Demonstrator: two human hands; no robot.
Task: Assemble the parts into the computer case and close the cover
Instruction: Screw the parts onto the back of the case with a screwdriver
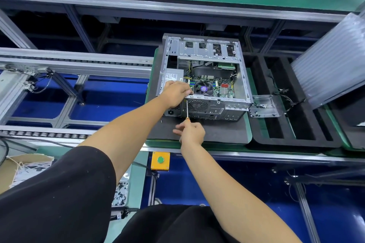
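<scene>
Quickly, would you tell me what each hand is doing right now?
Left hand: fingers curled over the rear top edge of the computer case, gripping it.
Right hand: holding the screwdriver, tip at the case's rear panel.

A short black sleeve (65, 183) covers the left upper arm; both forearms are bare.
</scene>
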